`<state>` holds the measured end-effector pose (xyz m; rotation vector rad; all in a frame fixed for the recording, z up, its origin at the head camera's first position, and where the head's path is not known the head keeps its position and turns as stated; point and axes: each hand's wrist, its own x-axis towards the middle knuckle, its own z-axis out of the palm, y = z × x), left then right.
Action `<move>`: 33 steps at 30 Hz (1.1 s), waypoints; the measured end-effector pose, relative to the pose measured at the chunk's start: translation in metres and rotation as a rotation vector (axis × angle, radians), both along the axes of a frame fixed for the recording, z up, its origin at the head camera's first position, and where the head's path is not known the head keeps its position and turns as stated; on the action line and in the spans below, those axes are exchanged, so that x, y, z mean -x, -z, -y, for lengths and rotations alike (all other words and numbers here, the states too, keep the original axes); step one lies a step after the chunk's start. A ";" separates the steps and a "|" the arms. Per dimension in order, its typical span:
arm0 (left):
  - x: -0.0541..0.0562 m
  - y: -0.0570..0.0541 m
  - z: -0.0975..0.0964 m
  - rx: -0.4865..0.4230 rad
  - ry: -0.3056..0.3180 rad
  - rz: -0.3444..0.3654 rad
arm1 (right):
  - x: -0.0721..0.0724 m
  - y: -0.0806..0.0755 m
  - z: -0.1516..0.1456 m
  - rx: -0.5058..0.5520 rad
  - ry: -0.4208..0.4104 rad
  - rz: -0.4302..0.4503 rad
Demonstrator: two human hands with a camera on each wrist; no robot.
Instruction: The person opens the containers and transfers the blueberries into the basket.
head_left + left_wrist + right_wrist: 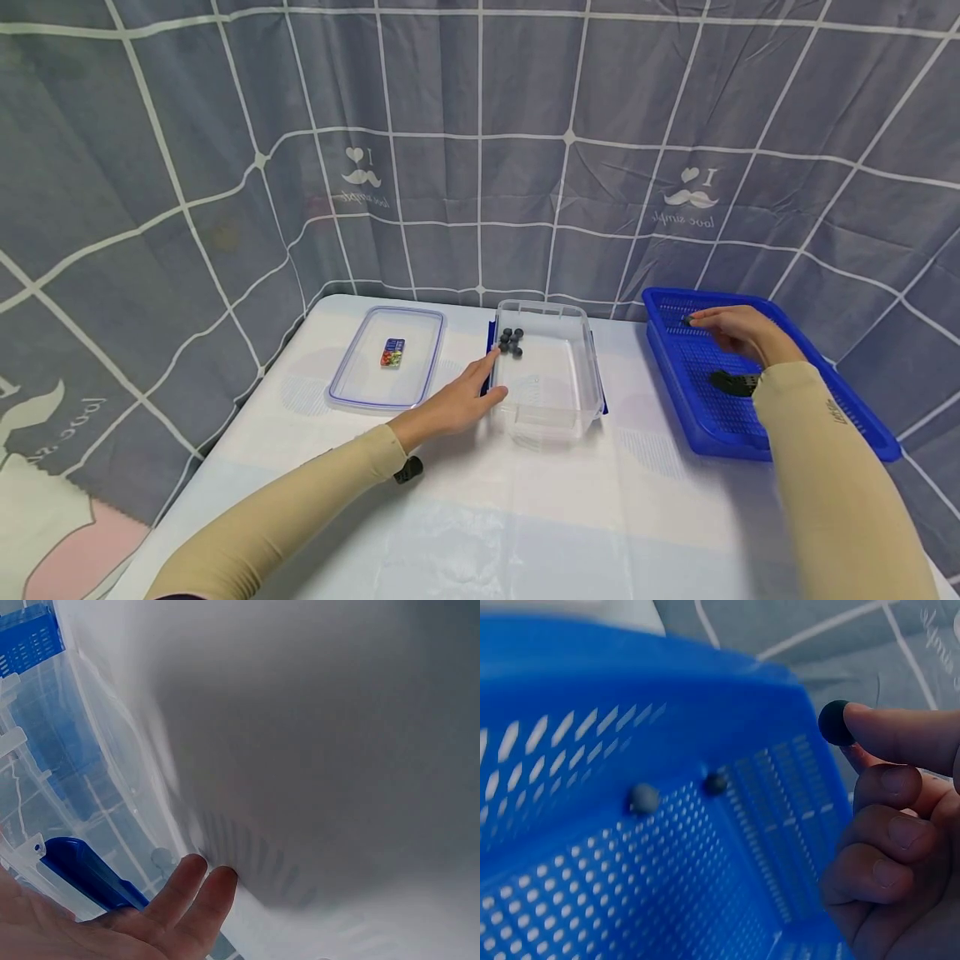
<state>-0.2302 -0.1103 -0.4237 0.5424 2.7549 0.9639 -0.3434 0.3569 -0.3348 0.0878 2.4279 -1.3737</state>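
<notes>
My right hand [738, 329] pinches a blueberry [835, 722] between thumb and forefinger over the far part of the blue plastic basket [729, 447]. Its other fingers are curled in the right wrist view. Two more blueberries lie inside the basket, a greyish one [643, 799] and a darker one [715, 784]. A clear plastic container [551, 371] stands mid-table with several blueberries [517, 352] grouped at its far left. Against its left side, near a blue latch [88, 871], my left hand [459, 402] rests with fingers extended.
Left of the container lies a clear lid [365, 385] with a blue seal and a colourful label [392, 352]. A grey checked curtain [517, 183] hangs behind the table [517, 533], which has a white patterned cover.
</notes>
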 end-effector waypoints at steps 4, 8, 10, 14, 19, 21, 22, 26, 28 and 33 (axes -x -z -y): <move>0.000 0.001 0.000 -0.002 -0.002 0.000 | 0.000 0.009 -0.010 -0.010 0.004 0.022; 0.001 0.002 0.000 -0.003 -0.001 -0.004 | -0.001 0.018 -0.018 -0.003 0.032 0.047; 0.001 0.002 0.000 -0.002 -0.001 -0.001 | -0.002 0.022 -0.022 0.001 0.047 0.055; 0.001 0.003 -0.001 -0.006 -0.006 0.003 | -0.005 0.028 -0.027 0.039 0.061 0.076; 0.000 0.004 -0.001 -0.016 -0.011 0.008 | -0.006 0.032 -0.032 0.105 0.085 0.108; 0.000 0.004 0.000 -0.019 -0.011 0.008 | -0.006 0.033 -0.034 0.109 0.084 0.105; 0.000 0.004 0.000 -0.019 -0.011 0.007 | -0.007 0.034 -0.035 0.110 0.083 0.104; 0.001 0.006 0.000 -0.027 -0.006 0.002 | -0.008 0.034 -0.035 0.086 0.075 0.086; 0.002 0.006 0.000 -0.028 -0.003 0.001 | -0.007 0.033 -0.032 0.054 0.074 0.069; 0.003 0.005 0.000 -0.034 0.002 -0.001 | -0.001 0.025 -0.018 -0.016 0.047 0.016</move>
